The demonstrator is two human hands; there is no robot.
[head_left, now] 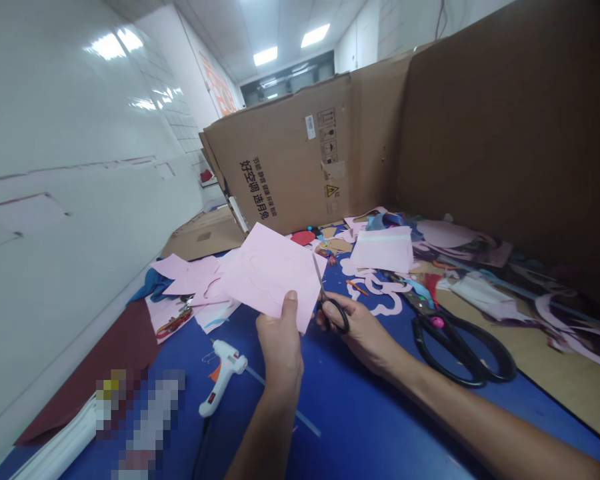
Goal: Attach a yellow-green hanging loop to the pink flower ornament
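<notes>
A pale pink sheet of paper (273, 270) with a faint outline drawn on it is held up over the blue table. My left hand (283, 340) grips its lower edge, thumb on top. Small black-handled scissors (336, 315) are in my right hand (355, 327), fingers wrapped round the handles. Their blades point up and away, right at the sheet's right edge; whether they bite into the paper I cannot tell. Just left of my left hand lies a white glue gun (223, 377). Large black scissors (460, 347) rest on the table to the right of my right hand.
Pink paper scraps (380, 293) and a stack of pink sheets (383, 248) lie behind the hands. A tall cardboard box (290, 160) walls off the back and right. White sticks (60, 443) lie at front left, beside a dark red sheet (105, 347). Several loose scraps crowd the right.
</notes>
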